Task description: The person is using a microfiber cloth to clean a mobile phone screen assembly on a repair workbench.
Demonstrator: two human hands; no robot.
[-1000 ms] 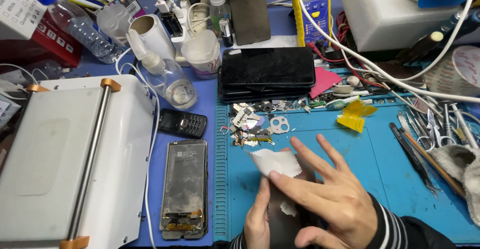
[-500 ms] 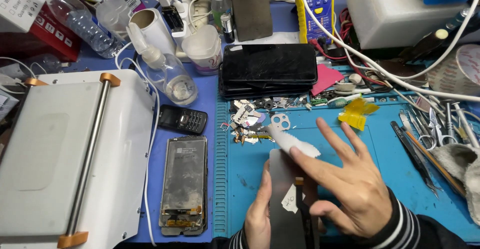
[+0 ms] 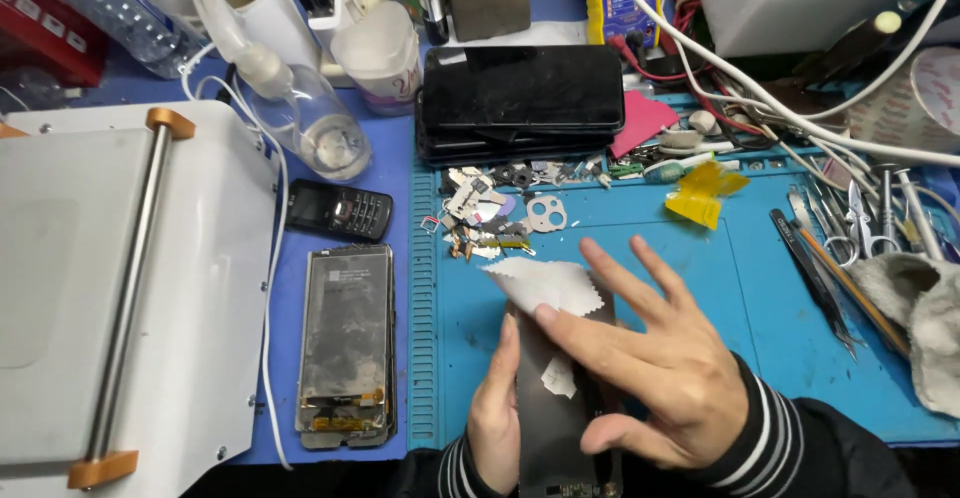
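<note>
My left hand grips the left edge of a dark phone screen panel that lies lengthwise on the blue mat. My right hand rests over the panel with its fingers spread and presses a small white wipe cloth against the panel's upper end. A scrap of white residue shows on the panel's middle.
An opened phone frame lies to the left, a small black keypad phone above it, a white laminating machine further left. Small phone parts, stacked dark phones, tweezers, a grey rag, cables and bottles surround the mat.
The white cloth has slid up the panel under my right hand, from its middle toward its top end. My left hand keeps its hold on the panel's edge.
</note>
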